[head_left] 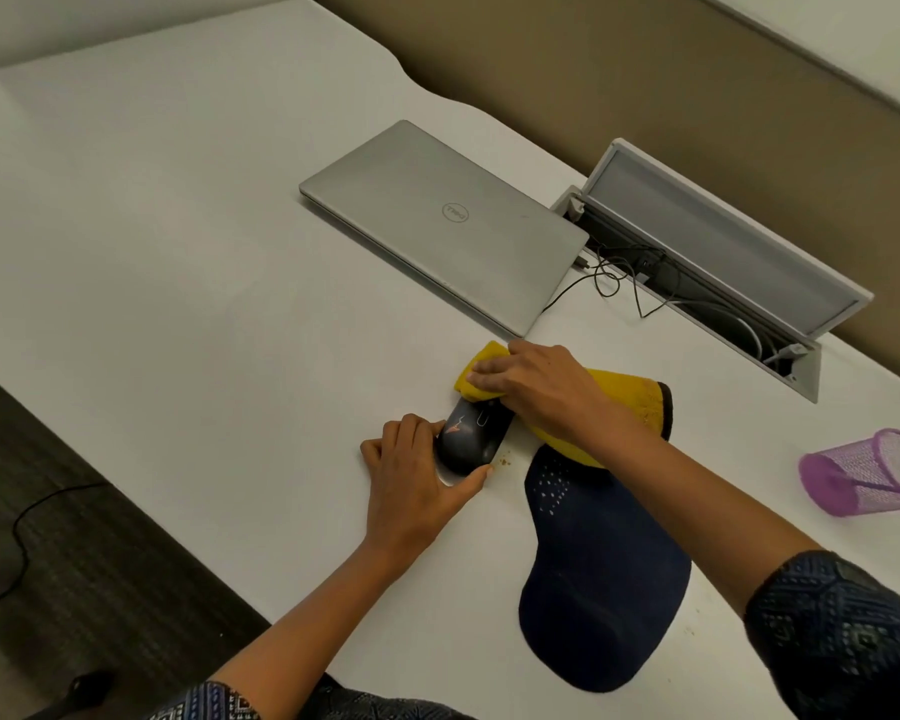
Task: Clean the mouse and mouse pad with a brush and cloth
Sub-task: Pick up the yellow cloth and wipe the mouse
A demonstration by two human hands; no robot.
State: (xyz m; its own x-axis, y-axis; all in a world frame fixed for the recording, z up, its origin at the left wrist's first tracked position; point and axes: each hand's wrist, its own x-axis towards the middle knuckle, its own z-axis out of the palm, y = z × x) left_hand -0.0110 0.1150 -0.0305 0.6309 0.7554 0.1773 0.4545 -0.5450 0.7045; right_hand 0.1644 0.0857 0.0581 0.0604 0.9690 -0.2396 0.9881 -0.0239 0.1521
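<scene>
Head view: a white desk (178,252) fills most of the picture. The left hand (417,475) grips the mouse (471,433) from its near end: the thumb lies along the right side and the curled fingers wrap the left side, so the dark mouse sits pinned between them on the desk, just left of the pad (601,579). The right hand (531,387) presses a yellow cloth (619,397) down at the far end of the mouse. Its fingers are held together and bent over a bunched fold of the cloth, fingertips pointing left. The rest of the cloth trails to the right under the wrist and forearm, its dark edge showing, and it overlaps the far tip of the pad. The pad is dark blue, lies flat on the desk and reaches toward the near desk edge, between the two forearms. A few brown crumbs (504,462) lie on the desk between mouse and pad.

Beyond the hands a closed grey laptop (442,226) lies on the desk, with a black cable (606,275) running from its right corner into an open cable tray (718,272) with a raised lid. At far right a purple mesh cup (868,472) lies tipped on its side, well apart from the pad. No brush can be made out.
</scene>
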